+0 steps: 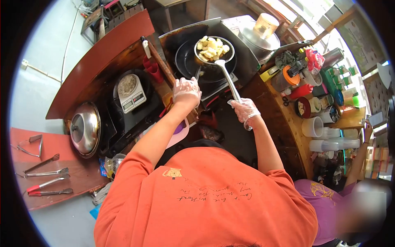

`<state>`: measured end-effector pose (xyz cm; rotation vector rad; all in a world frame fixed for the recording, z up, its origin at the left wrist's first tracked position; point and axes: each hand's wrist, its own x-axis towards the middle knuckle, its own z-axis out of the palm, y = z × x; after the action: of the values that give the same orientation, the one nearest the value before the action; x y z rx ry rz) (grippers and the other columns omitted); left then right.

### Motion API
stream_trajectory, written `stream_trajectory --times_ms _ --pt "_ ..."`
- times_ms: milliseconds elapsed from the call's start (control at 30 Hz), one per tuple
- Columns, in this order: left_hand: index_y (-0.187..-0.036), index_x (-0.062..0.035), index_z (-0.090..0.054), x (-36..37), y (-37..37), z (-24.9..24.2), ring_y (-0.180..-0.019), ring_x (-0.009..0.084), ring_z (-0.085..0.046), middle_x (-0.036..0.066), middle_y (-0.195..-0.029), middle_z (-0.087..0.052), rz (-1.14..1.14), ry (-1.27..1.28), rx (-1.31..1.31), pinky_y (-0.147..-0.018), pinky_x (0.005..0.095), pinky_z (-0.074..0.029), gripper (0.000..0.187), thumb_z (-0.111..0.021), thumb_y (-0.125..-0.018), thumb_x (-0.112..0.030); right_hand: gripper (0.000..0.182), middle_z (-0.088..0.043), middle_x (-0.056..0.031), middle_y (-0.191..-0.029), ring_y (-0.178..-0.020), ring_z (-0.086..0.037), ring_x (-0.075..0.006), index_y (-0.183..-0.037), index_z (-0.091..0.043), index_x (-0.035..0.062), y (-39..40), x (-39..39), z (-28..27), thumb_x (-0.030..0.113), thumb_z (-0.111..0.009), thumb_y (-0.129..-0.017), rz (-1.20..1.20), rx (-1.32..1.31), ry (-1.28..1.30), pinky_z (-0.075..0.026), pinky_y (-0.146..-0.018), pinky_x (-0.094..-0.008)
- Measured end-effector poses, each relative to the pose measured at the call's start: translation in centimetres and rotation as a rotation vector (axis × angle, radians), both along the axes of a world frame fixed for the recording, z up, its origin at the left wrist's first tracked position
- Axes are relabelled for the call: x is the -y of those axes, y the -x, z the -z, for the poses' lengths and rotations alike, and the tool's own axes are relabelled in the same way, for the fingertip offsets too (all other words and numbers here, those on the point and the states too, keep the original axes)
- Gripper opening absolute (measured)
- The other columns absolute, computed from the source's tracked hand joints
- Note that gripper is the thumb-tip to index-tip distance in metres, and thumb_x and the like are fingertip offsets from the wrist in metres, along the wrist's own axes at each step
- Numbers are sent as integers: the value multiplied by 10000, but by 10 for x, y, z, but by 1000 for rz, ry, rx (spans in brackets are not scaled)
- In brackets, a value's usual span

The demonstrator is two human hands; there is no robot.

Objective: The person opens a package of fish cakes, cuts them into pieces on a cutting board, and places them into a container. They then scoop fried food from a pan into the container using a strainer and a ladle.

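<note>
My right hand (pixel 245 111), in a clear plastic glove, is closed round the long metal handle of a strainer ladle (pixel 231 83). Its round bowl is heaped with pale yellow food pieces (pixel 213 49) and hangs over a dark wok (pixel 184 58). My left hand (pixel 187 91), gloved the same way, is closed at the wok's near left edge. From its fingers a thin metal utensil (pixel 198 73) reaches toward the wok; its working end is hidden. The ladle's bowl covers part of the wok's inside.
A metal guard (pixel 243 44) stands round the wok, with a lidded pot (pixel 263 39) behind it. On the left are a kitchen scale (pixel 132 99), a domed lid (pixel 85 129) and several tongs (pixel 47 173). Containers crowd the right counter (pixel 294 136). A person in purple (pixel 317 206) stands at lower right.
</note>
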<state>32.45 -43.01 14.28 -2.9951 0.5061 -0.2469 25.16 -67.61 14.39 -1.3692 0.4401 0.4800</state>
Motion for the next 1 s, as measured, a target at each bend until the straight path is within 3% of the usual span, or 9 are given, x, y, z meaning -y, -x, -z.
stream_trajectory --times_ms 67,133,200,267,367,467,533,633,1000 --pt "-1125 -70 -697 19 -34 23 -995 243 -673 79 -1049 -719 -119 -78 -203 -905 392 -442 316 -611 -874 -240 243 -455 64 -541 -380 -389 -60 -747 -553 134 -1 5 -1 218 -748 -868 -10 -7 23 -278 -343 -249" --pt "-1011 -119 -763 24 -41 16 -1072 236 -675 93 -1094 -728 -162 -49 -275 -892 363 -495 217 -621 -852 -161 254 -464 56 -542 -387 -404 -69 -738 -553 130 -1 9 -3 223 -754 -862 0 5 35 -289 -348 -255" --pt "-1036 -109 -754 27 -46 -11 -1084 245 -680 100 -1110 -724 -296 -54 -489 -864 362 -544 227 -624 -856 -157 237 -443 62 -536 -383 -385 -59 -773 -555 124 0 13 -6 239 -733 -879 -22 27 90 -288 -347 -241" --pt "-1044 -85 -744 15 -65 13 -1051 271 -692 127 -1113 -718 -352 45 -377 -868 398 -562 245 -654 -865 -227 247 -454 59 -537 -386 -397 -63 -758 -548 124 0 17 -6 236 -738 -871 -8 21 98 -288 -349 -242" --pt "-994 -51 -740 4 -71 -15 -1008 329 -692 177 -1084 -709 -361 243 -329 -839 408 -569 345 -659 -886 -368 251 -454 55 -534 -388 -397 -63 -742 -548 120 0 22 -6 231 -732 -870 -34 27 121 -286 -354 -245" --pt "-960 -36 -740 -10 -86 -18 -993 332 -696 182 -1056 -713 -379 244 -247 -826 412 -574 301 -620 -904 -306 246 -486 43 -566 -458 -425 -70 -713 -588 93 0 26 -8 207 -759 -848 -26 8 104 -307 -413 -267" --pt "-932 -42 -741 -22 -81 -21 -951 328 -703 173 -997 -719 -249 140 -70 -821 411 -577 219 -573 -892 -178 239 -500 36 -576 -473 -437 -75 -715 -602 84 1 26 -12 206 -766 -837 -15 14 146 -318 -424 -275" --pt "-891 -62 -718 -49 -75 -15 -934 323 -688 146 -945 -708 -84 87 123 -817 420 -570 168 -568 -858 -130 254 -526 19 -590 -487 -461 -85 -720 -613 66 0 29 -13 232 -774 -828 -48 19 213 -339 -435 -284" --pt "-966 -95 -721 -92 -44 -12 -902 294 -664 118 -885 -698 48 265 79 -839 411 -509 173 -655 -853 -208 267 -560 -6 -619 -510 -487 -108 -727 -628 50 3 32 -7 257 -770 -816 -62 25 282 -370 -455 -301"
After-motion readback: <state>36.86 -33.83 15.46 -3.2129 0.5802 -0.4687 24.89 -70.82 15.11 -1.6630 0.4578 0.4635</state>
